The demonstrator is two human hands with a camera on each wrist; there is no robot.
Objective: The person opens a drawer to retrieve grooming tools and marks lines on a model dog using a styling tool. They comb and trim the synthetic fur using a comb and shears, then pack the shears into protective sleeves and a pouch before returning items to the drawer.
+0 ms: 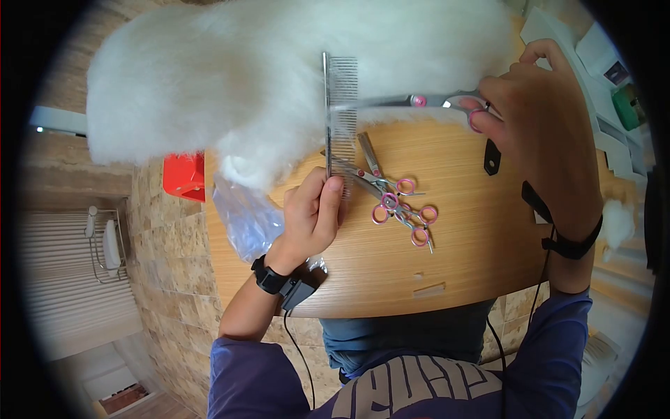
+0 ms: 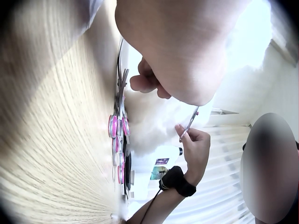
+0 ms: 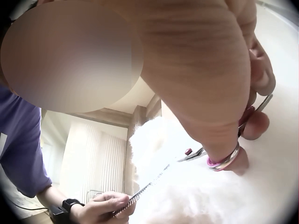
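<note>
My left hand [image 1: 310,216] grips a metal comb [image 1: 326,105] by its lower end, its teeth facing right across the fluffy white fur [image 1: 188,77]. In my right hand [image 1: 548,129] is a pair of pink-ringed scissors [image 1: 447,103], thumb through one ring [image 3: 224,161]. The blades point left, low against the fur, and their tips overlap the comb's teeth in the head view. Under the comb's lower end lie several more scissors [image 1: 389,201] with pink rings, one with a toothed blade [image 1: 370,153].
A clear plastic bag [image 1: 244,220] lies at the left of the wooden table [image 1: 474,258], beside my left hand. Past that edge is a red stool-like object [image 1: 184,176]. A black strip [image 1: 492,158] lies below my right hand. Cables [image 1: 301,356] hang from both wrist cameras.
</note>
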